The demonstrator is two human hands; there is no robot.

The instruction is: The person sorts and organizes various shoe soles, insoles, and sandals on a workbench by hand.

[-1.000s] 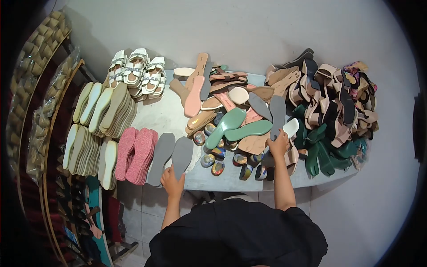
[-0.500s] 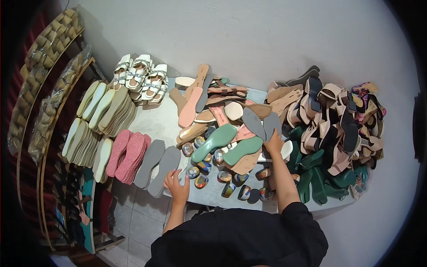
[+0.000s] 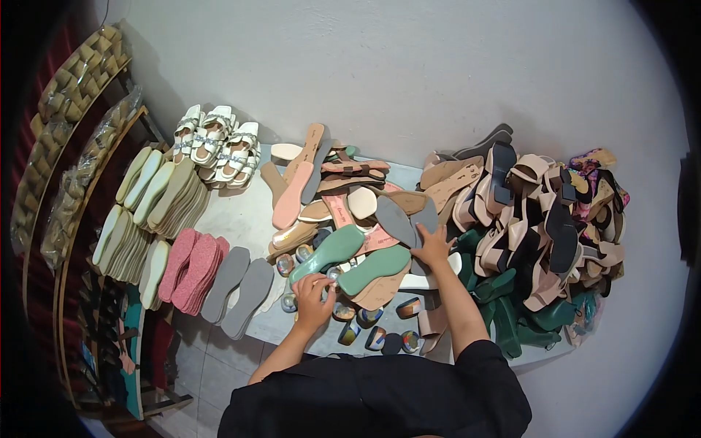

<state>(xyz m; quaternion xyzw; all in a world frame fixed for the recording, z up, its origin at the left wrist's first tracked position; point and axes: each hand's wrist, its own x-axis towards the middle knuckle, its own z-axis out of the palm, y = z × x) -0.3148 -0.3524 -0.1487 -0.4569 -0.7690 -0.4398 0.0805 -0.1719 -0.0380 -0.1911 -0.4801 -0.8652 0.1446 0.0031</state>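
Observation:
My right hand (image 3: 434, 248) lies with fingers spread on a grey shoe sole (image 3: 423, 217), beside another grey sole (image 3: 395, 220). My left hand (image 3: 314, 301) reaches over several small multicoloured rounded blocks, its fingers by the lower end of a glossy green sole (image 3: 328, 252). Its fingers look apart; whether the fingertips touch a block is hidden. Between the hands lies a second green sole (image 3: 376, 271), partly over a tan sole (image 3: 380, 292). One patterned block (image 3: 350, 333) sits below my left hand. A white sole (image 3: 436, 277) is under my right forearm.
Grey soles (image 3: 247, 298), pink soles (image 3: 186, 271) and cream soles (image 3: 125, 244) stand in rows along the left. White sandals (image 3: 235, 160) are at the back left. Beige, black and green footwear (image 3: 504, 314) heaps up on the right. A wooden rack (image 3: 67, 292) stands far left.
My left hand has moved right, from beside the grey soles to over the patterned blocks. My right hand stays at the grey sole, its fingers now spread wider. The view has shifted slightly.

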